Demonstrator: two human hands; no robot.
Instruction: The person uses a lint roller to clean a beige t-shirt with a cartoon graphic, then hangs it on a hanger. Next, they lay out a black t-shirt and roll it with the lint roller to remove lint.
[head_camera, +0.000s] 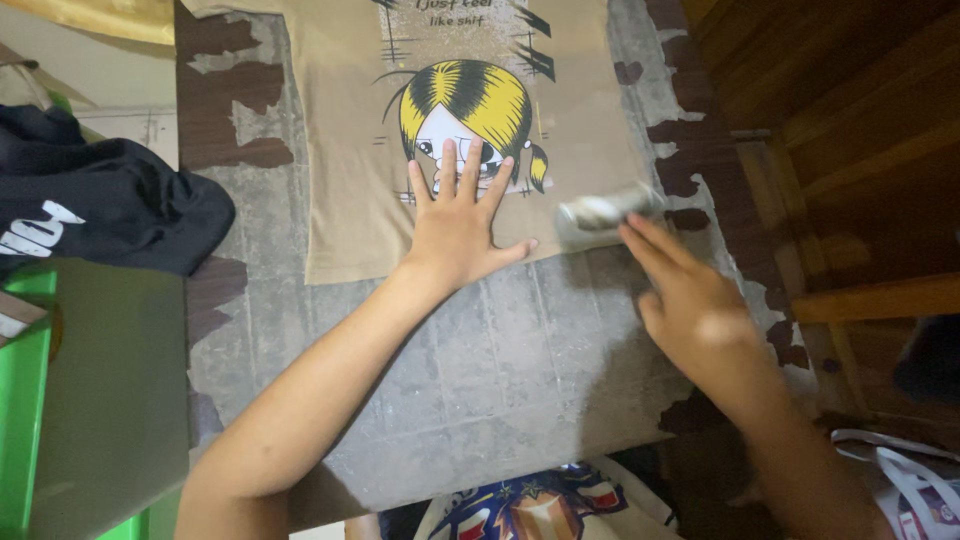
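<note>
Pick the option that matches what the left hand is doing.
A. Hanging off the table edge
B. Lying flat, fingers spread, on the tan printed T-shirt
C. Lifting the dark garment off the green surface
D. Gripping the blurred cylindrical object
B: the left hand lies palm down with fingers spread on the tan T-shirt, over its cartoon print.

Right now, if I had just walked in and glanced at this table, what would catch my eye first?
Probably the tan T-shirt spread flat on the worn grey table, with its cartoon face and bright yellow hair. The left hand presses flat on that print, fingers spread. Beside the shirt's right edge, the right hand reaches to a blurred silvery cylinder; a dark garment lies heaped at far left.
</note>
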